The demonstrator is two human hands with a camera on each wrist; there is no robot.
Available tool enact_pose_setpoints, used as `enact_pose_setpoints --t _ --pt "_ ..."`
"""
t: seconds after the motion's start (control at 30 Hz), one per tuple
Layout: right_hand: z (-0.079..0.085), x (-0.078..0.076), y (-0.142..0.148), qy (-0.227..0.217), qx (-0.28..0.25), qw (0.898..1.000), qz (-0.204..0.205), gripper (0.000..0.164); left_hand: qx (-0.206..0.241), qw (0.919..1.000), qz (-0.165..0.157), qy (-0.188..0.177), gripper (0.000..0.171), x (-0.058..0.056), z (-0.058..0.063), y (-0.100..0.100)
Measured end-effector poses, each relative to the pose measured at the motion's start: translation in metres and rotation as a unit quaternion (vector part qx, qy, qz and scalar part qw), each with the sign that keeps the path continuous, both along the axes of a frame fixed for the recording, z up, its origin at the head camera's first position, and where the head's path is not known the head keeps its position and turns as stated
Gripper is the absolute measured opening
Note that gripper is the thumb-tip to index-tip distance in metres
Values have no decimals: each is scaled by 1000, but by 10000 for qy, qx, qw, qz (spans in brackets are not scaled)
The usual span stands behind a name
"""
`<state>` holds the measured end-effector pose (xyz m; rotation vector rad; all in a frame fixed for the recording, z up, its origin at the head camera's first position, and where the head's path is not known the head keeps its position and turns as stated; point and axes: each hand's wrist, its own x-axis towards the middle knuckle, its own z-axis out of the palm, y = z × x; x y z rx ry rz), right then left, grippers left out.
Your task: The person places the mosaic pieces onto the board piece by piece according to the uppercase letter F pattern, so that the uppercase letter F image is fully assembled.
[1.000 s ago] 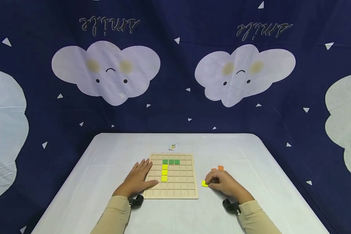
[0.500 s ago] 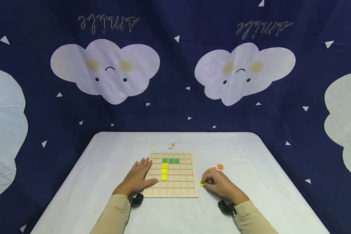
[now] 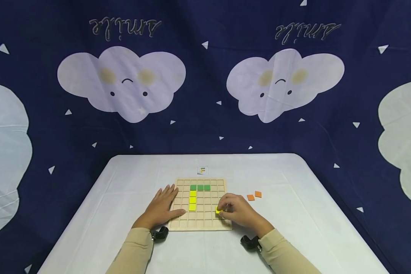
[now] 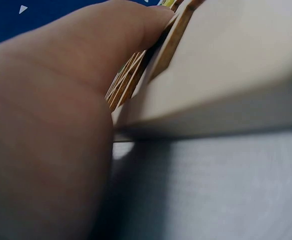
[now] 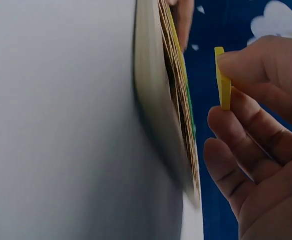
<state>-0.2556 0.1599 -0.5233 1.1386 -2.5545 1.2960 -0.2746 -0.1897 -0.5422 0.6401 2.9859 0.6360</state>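
Note:
A yellow square tile (image 5: 225, 85) is pinched between thumb and fingers of my right hand (image 3: 239, 210), which holds it above the right part of a wooden grid board (image 3: 205, 224). In the right wrist view the tile is seen edge-on, apart from the board. My left hand (image 3: 160, 208) rests on the board's left edge with its fingers spread and the thumb lying over the grid; the left wrist view shows the thumb (image 4: 130, 25) against the board. On the board, several green tiles (image 3: 200, 187) form a row, and a column of yellow tiles (image 3: 192, 200) runs down from its left end.
Two orange tiles (image 3: 250, 198) lie on the white table (image 3: 281, 179) right of the board. Behind the board is a small printed card (image 3: 203, 170) with a coloured grid pattern. A dark blue cloth (image 3: 205, 125) with clouds hangs behind the table.
My right hand has moved left with the yellow tile, from the table beside the board to over the board's right side. Both orange tiles are now uncovered. My left hand stays put.

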Motion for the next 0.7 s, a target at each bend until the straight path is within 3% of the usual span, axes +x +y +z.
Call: enact_pose_setpoints --t 0.27,0.47,0.7 --pt "6 -2 -50 -61 535 9984 190 11 59 10000 -7 10 101 0 2 0" --pt "11 -1 -81 212 915 9950 337 8 -2 10000 -47 55 101 -1 2 -2" --pt "7 1 -100 655 1464 9870 127 7 9 10000 -50 19 101 0 3 -2"
